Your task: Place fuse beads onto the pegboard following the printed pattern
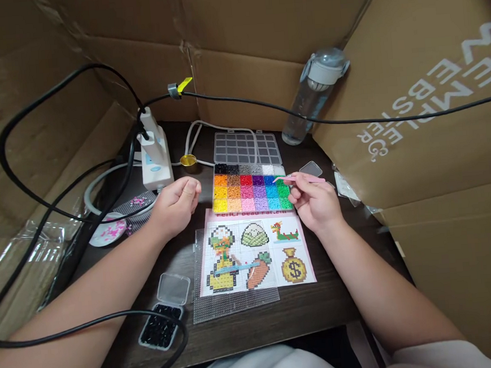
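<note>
My right hand (316, 201) pinches a pair of pink tweezers (298, 178). Their bent tip is over the blue compartment of a bead box (253, 210), whose sections hold small beads sorted by colour. Left of this box my left hand (178, 207) is closed in a loose fist, and its inside is hidden. Just in front of the box lies a pattern sheet (276, 261) printed with a dragon, a money bag, a carrot and other figures. A clear pegboard (238, 308) sits at the sheet's lower left, with a few coloured beads forming a partial figure over the print.
A small box of black beads (161, 327) stands open at the front left. Further back are a white dish (99, 240) with pink beads, a power strip (157, 162), a gold cup (188, 162) and a water bottle (313, 99). Black cables (239, 100) cross the view; cardboard walls (244, 65) enclose the table.
</note>
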Demonstrator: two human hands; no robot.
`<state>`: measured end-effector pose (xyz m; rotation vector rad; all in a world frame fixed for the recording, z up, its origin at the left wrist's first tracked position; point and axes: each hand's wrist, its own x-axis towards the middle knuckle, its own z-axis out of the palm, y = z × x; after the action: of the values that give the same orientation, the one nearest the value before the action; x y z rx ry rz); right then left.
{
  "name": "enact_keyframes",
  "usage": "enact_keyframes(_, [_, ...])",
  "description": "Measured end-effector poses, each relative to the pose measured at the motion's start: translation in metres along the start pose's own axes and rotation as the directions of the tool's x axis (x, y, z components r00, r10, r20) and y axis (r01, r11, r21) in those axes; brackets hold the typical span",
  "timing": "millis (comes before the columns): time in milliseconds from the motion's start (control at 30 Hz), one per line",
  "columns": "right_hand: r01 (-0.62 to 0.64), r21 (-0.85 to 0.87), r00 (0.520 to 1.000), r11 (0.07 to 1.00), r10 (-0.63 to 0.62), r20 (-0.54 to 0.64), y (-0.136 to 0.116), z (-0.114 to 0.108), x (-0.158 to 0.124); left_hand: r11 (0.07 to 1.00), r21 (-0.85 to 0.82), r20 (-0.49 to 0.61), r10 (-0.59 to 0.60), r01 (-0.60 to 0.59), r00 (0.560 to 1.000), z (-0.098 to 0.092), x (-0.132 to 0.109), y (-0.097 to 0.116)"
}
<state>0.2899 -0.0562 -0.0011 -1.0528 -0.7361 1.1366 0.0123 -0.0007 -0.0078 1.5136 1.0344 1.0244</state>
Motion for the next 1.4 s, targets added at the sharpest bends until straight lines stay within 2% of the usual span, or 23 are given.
enact_keyframes(167, [0.217,-0.305,0.973,0.927,-0.229,-0.001,0.007,0.013,-0.009,1.0,-0.002,0.006,0.007,-0.007,1.0,-0.003,0.0,-0.004])
enact_keyframes(333, [0.283,-0.501,0.957,0.818,-0.272,0.097,-0.003,0.038,-0.013,0.998,0.055,0.014,0.006,-0.007,1.0,-0.007,-0.001,-0.007])
enact_keyframes(433, [0.374,-0.545,0.926,0.75,-0.331,0.181,-0.004,0.057,-0.009,0.996,0.08,0.02,0.026,-0.027,0.999,-0.008,-0.002,-0.007])
enact_keyframes(567, [0.492,-0.548,0.87,0.676,-0.407,0.278,0.013,0.076,-0.004,0.996,0.088,0.023,0.024,-0.026,0.999,-0.008,-0.002,-0.008])
enact_keyframes(733, [0.603,-0.541,0.795,0.586,-0.495,0.351,0.041,0.082,-0.008,0.998,0.067,0.028,0.016,-0.018,0.999,-0.008,-0.002,-0.009])
enact_keyframes(833, [0.617,-0.532,0.786,0.58,-0.491,0.375,0.047,0.079,-0.011,0.998,0.067,0.026,0.013,-0.015,1.0,-0.007,-0.002,-0.01])
enact_keyframes(1167, [0.577,-0.531,0.816,0.62,-0.449,0.363,0.051,0.078,-0.008,0.998,0.055,0.03,-0.007,0.005,1.0,-0.005,-0.003,-0.004])
enact_keyframes(1400, [0.572,-0.53,0.82,0.626,-0.419,0.39,0.052,0.077,-0.009,0.986,0.166,0.027,0.002,-0.007,1.0,-0.005,-0.004,0.005])
